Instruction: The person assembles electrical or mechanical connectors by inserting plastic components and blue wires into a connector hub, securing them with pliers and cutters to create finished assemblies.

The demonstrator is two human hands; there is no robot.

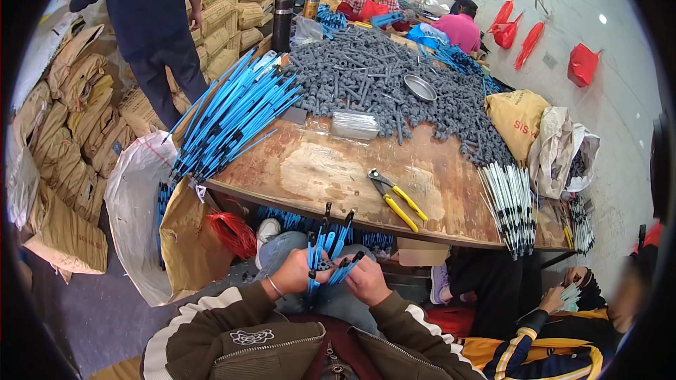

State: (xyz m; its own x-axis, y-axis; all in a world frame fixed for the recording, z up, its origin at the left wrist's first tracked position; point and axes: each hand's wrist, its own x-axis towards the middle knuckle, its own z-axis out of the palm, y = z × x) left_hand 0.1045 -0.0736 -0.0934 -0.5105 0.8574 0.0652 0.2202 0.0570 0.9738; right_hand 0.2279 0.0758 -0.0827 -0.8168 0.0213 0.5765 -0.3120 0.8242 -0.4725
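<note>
My left hand [294, 272] is closed around a small bunch of slim blue strips with black tips [328, 243], held above my lap just off the table's front edge. Close beside it, the fingers of my right hand [367, 280] pinch more of these strips, fanned to the right. Fingers and strips overlap, so how the pieces join is hidden. On the table [303, 176] in front of me lie pincers with yellow handles [398, 200], their jaws pointing away. A large stack of similar blue strips [236, 116] rests at the table's left edge.
Dark grey plastic parts [352, 70] are heaped across the table, with a metal dish [420, 88] on them. White strips [508, 204] overhang the right edge. An open sack [144, 211] stands at left. A person [556, 338] sits close on my right; others are around the far side.
</note>
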